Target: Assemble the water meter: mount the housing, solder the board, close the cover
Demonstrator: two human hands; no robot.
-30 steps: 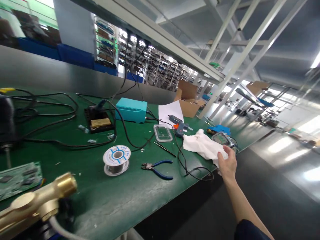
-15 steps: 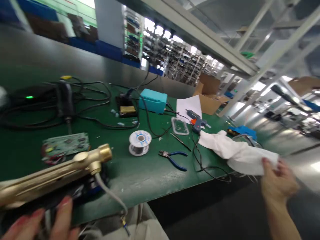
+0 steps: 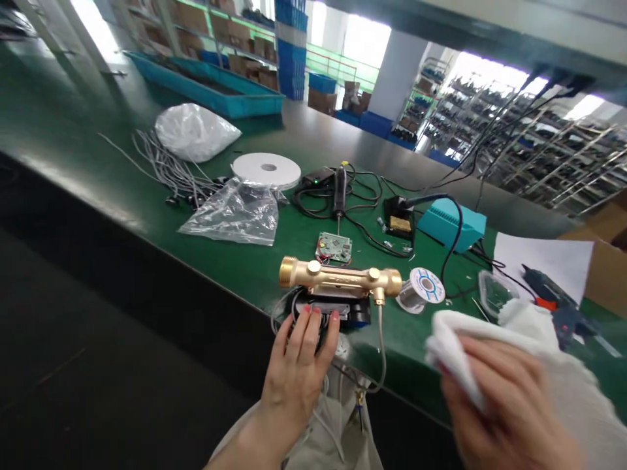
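Note:
A brass pipe fitting (image 3: 337, 279) lies across a dark blue and black unit (image 3: 343, 311) at the near edge of the green bench (image 3: 230, 261). My left hand (image 3: 298, 369) reaches up from below, its fingers curled onto the underside of that unit. My right hand (image 3: 509, 405) is at the lower right, closed on a bunched white cloth (image 3: 539, 352) held just off the bench edge. A thin grey cable (image 3: 381, 352) hangs down from the fitting.
On the bench are a small circuit board (image 3: 334, 248), a solder spool (image 3: 426, 287), a teal soldering station (image 3: 450, 225), an iron stand (image 3: 398, 222), a glue gun (image 3: 553, 294), a clear lid (image 3: 494, 290), plastic bags (image 3: 235, 212), a white disc (image 3: 267, 170), loose wires and black cables.
The view has swung left. My right hand has drawn the white cloth off the bench and toward me. My left hand has come up onto the unit under the brass fitting.

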